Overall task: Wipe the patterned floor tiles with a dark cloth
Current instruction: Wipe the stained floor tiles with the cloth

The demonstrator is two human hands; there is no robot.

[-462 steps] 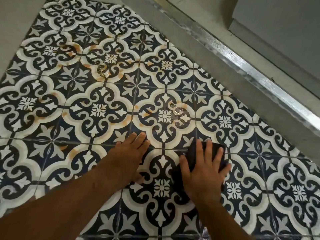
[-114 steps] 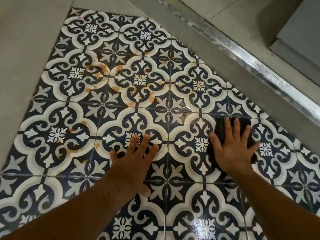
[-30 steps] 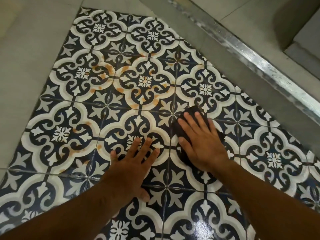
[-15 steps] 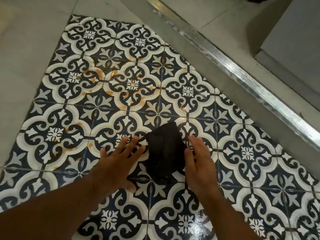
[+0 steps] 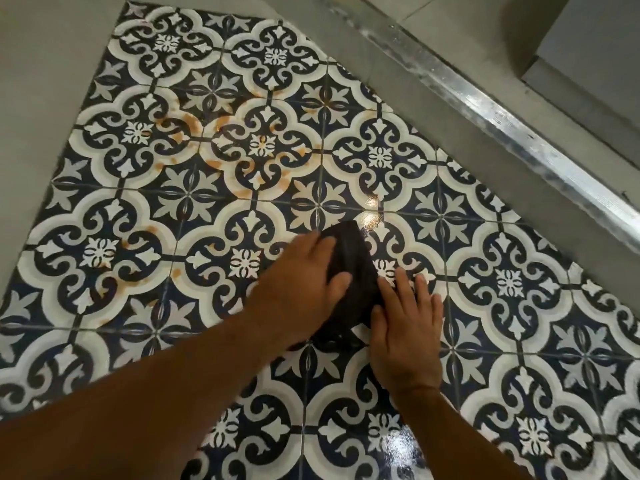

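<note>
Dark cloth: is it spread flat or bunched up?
Bunched. The dark cloth shows as a narrow creased strip on the patterned tiles, between the left hand on it and the right hand at its edge.

Both hands meet on the dark cloth (image 5: pixel 353 258), which lies bunched on the patterned floor tiles (image 5: pixel 509 282). The left hand (image 5: pixel 301 275), slightly blurred, lies over the cloth's left side with its thumb on top. The right hand (image 5: pixel 407 329) lies flat just beside it, fingers straight on the tile and thumb touching the cloth's right edge. Beyond the left hand, orange stains (image 5: pixel 214 164) mark several tiles. Just past the cloth, a wet glint (image 5: pixel 372 202) shines. Well beyond the right hand runs a metal strip (image 5: pixel 502 116); plain grey floor (image 5: pixel 45 98) lies far left.
</note>
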